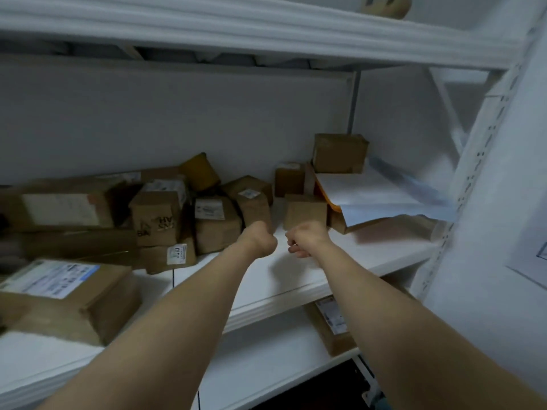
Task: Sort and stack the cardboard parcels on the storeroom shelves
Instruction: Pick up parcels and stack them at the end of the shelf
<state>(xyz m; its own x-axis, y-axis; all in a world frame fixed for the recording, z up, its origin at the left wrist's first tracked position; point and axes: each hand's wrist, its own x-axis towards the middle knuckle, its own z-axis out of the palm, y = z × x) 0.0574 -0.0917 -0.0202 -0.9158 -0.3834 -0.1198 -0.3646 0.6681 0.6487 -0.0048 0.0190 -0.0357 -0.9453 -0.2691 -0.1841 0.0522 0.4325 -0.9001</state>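
Note:
Both my bare arms reach over the white middle shelf (296, 279). My left hand (262, 239) is curled into a fist at the lower front edge of a tilted labelled parcel (254, 207); I cannot tell whether it touches the parcel. My right hand (303, 241) has its fingers curled downward and holds nothing, just in front of a small plain cardboard box (305, 211). Several brown parcels (159, 214) lie jumbled to the left. A taller box (339, 152) stands at the back right.
A white padded envelope on an orange one (370, 190) lies to the right of the small box. A large labelled carton (68, 297) sits at the near left. Another parcel (331, 324) lies on the shelf below. The perforated upright (473, 173) stands at right, an upper shelf (236, 28) overhead.

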